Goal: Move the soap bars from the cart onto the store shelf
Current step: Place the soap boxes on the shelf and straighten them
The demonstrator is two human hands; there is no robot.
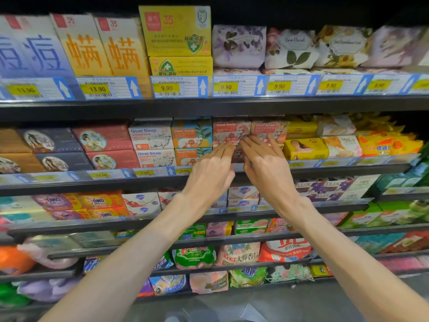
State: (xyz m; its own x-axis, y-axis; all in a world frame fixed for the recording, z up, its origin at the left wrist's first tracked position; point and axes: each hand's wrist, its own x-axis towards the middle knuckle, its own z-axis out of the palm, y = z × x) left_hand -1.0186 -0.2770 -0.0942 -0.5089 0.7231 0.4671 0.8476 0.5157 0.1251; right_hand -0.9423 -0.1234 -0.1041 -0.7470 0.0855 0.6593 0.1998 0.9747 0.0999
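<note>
Two pink Goat Soap boxes stand side by side on the second shelf [209, 180]: one [228, 130] on the left, one [267, 129] on the right. My left hand [212, 169] reaches up with straight fingers, its fingertips touching the lower front of the left pink box. My right hand [267, 166] lies beside it, its straight fingertips on the lower front of the right pink box. A lower pink box behind my hands is mostly hidden. The cart is out of view.
Blue [151, 137] and orange [191, 135] Goat Soap boxes stand left of the pink ones, yellow soap packs [305, 148] to the right. Price tags line every shelf edge. Yellow boxes [176, 31] fill the shelf above; detergent bags [239, 254] lie lower down.
</note>
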